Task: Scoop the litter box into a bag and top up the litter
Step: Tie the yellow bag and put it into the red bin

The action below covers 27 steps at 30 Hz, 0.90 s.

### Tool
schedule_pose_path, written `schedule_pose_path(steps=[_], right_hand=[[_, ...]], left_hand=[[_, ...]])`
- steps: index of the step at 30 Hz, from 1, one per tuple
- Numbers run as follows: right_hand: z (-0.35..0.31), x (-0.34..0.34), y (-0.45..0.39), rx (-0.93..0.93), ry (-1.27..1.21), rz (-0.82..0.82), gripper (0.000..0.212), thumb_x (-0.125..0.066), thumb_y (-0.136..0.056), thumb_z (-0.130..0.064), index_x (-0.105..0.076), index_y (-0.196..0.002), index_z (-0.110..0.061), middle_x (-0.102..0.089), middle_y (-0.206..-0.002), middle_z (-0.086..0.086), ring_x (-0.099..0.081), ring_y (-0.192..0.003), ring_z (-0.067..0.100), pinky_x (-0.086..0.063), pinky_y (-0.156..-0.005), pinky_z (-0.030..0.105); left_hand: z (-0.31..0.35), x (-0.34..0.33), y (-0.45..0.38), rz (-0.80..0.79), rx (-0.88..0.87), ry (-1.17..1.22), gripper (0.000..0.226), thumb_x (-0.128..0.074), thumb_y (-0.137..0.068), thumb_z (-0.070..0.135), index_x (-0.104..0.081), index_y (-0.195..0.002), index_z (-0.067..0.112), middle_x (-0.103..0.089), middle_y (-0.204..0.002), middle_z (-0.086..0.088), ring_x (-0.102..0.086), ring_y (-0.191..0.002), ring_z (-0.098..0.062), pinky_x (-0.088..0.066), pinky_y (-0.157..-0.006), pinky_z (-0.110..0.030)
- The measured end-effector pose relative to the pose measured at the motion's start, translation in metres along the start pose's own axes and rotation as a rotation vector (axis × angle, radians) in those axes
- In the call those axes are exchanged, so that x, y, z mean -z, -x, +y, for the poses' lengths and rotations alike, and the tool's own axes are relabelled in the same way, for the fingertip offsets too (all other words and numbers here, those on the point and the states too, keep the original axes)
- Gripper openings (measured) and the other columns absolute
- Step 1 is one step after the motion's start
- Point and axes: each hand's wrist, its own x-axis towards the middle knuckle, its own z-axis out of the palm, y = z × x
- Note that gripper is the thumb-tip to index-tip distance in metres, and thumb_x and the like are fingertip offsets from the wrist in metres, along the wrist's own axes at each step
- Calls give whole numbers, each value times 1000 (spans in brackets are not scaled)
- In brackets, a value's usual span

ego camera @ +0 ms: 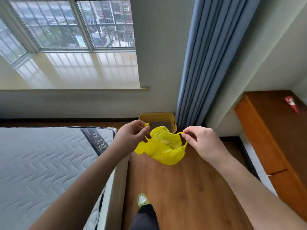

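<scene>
At the bottom centre of the frame a shoe and a dark trouser leg stand on the wooden floor, with a quilted mattress filling the lower left. Both forearms reach up toward the middle of the frame, where the two hands hold a yellow plastic bag in the air between them. The left hand has its fingers curled, pinching one handle loop between thumb and forefinger; the right hand pinches the other handle the same way, its remaining fingers loosely bent. The handles are pulled apart left and right, so the bag's mouth gapes open toward the camera and its body sags down; what lies inside cannot be told. Just beyond the bag, partly hidden by it, a yellow litter box sits on the floor against the wall, beside the foot of a blue curtain; its contents are not clear. A wooden cabinet occupies the right edge, a window the upper left.
</scene>
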Motion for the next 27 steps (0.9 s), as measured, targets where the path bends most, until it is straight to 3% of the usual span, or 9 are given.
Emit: schedule_pose_path(steps=[4, 10, 14, 16, 19, 23, 25, 27], right_hand=[[-21, 22, 40, 246, 30, 28, 20, -61, -86, -37, -75, -92, -23, -67, -95, -6, -58, -92, 18, -48, -80, 41], [-75, 72, 73, 439, -136, 84, 18, -64, -84, -42, -76, -91, -30, -60, -115, -9, -46, -115, 14, -33, -94, 30], [-107, 109, 82, 366, -325, 81, 11, -64, -89, -35, -72, -96, -30, -56, -116, -16, -46, -118, 6, -35, -99, 20], [-115, 124, 88, 269, -426, 86, 10, -61, -92, -33, -68, -98, -29, -60, -113, -17, -53, -111, -1, -40, -92, 12], [-121, 134, 103, 41, -618, 45, 16, -49, -98, -31, -61, -101, -22, -69, -101, -10, -64, -94, -1, -47, -77, 8], [-134, 124, 132, -272, -837, -211, 25, -41, -102, -30, -59, -107, -13, -71, -74, 2, -68, -61, 14, -54, -55, 23], [-139, 121, 141, -324, -891, -303, 25, -45, -100, -29, -60, -106, -10, -67, -64, 3, -57, -45, 11, -49, -46, 24], [-143, 118, 148, -385, -922, -373, 28, -55, -94, -30, -65, -106, -7, -65, -68, 7, -49, -41, 8, -44, -42, 21]], left_hand=[[34, -23, 38, 94, -25, 25, 21, -54, -99, 20, -63, -84, 8, -66, -63, 1, -61, -58, -14, -51, -68, -35], [101, -49, 88, 52, -27, 192, 34, -45, -103, 29, -65, -96, 3, -67, -79, -6, -62, -74, -15, -50, -71, -30], [133, -57, 122, -120, 112, 783, 45, -40, -102, 42, -68, -95, 9, -67, -80, -16, -64, -71, -27, -52, -70, -37], [148, -58, 139, -180, 144, 888, 51, -37, -101, 46, -64, -81, 8, -67, -74, -18, -58, -52, -24, -49, -55, -30], [161, -54, 162, -65, -65, 660, 36, -46, -99, 39, -52, -74, 14, -62, -70, -19, -40, -39, -19, -32, -41, -25], [163, -34, 188, -32, -380, 58, 26, -62, -94, 26, -42, -77, 23, -55, -61, 3, -46, -48, -13, -39, -47, -25], [157, -24, 202, 4, -529, -340, 27, -68, -88, 28, -42, -80, 27, -51, -72, 12, -47, -58, -3, -42, -54, -17], [148, -12, 217, 26, -709, -530, 27, -71, -86, 30, -45, -89, 25, -50, -100, 13, -49, -72, 1, -44, -64, -11]])
